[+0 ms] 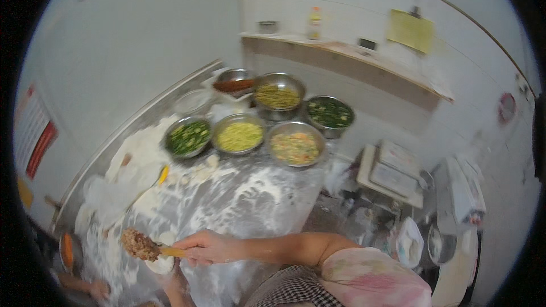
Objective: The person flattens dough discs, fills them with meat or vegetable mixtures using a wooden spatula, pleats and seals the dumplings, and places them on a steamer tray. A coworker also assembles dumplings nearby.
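My right hand [215,246] grips the handle of a flat wooden filling stick [172,252]. A thick lump of brown minced filling [138,244] clings to its far end. Just below the stick, my left hand [174,283] holds a round, pale dough wrapper [161,265], partly hidden by the stick and filling. Another small piece of white dough [166,237] lies on the floured metal worktable [290,198] behind the stick.
Several steel bowls hold chopped fillings, such as a bowl of yellow filling [239,134]. A yellow-handled tool [163,175] lies near a plastic sheet [115,192]. At lower left is a co-worker's hand [99,291] near a bowl [71,252]. A scale [394,170] stands to the right.
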`<state>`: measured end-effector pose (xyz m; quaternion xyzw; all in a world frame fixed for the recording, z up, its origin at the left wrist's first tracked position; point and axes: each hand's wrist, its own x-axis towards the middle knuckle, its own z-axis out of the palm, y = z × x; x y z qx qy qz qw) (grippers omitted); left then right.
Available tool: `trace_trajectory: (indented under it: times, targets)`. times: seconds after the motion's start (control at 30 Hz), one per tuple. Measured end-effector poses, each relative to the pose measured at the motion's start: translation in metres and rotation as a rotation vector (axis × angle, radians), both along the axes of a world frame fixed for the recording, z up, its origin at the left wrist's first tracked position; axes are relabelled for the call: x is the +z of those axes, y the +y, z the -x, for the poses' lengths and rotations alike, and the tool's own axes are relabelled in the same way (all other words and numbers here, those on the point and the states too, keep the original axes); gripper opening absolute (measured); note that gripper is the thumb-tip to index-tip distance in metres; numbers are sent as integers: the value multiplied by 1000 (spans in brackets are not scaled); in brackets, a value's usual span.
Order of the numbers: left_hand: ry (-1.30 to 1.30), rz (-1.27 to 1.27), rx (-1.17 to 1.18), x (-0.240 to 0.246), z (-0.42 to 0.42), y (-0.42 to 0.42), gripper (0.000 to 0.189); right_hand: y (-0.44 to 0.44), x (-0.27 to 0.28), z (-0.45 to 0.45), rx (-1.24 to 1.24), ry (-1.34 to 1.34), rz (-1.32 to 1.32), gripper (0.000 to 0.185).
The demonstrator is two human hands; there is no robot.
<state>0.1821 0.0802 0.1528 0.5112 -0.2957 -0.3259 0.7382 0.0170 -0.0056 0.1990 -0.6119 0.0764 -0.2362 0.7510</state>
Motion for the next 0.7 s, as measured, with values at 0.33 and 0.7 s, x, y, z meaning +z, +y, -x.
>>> trace_trajectory:
  times: [0.33,0.7]
  targets:
    - [82,-7,-616,14,130,-88,70,-2,-17,144,-681,40,120,38]
    - [66,-61,-498,17,115,-85,77,-8,-16,131,-542,86,-2,41]
